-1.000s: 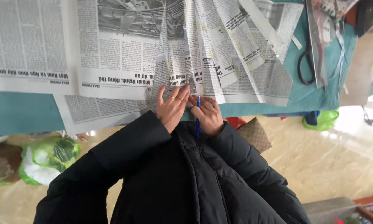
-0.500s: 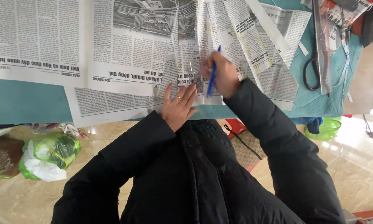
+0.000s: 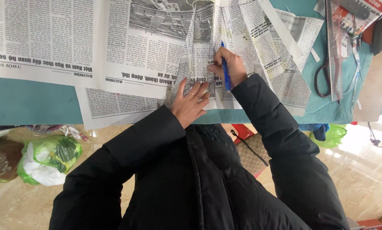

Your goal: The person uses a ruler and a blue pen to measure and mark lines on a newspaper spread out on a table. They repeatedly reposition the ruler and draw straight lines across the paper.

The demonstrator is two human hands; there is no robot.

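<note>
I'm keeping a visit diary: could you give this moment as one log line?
left hand: flat on newspaper | right hand: holds blue pen on it | scissors: idle, right

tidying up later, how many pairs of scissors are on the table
1. The scissors lie on the teal table at the right, beyond the right hand holding a blue pen. Newspaper sheets may hide others.

Hands: two, left hand (image 3: 191, 105) and right hand (image 3: 227, 66)
Pens: one blue pen (image 3: 225, 73)
Scissors: one pair of scissors (image 3: 327, 64)
Bags on the floor: two green bags (image 3: 50, 159) (image 3: 333, 135)
</note>
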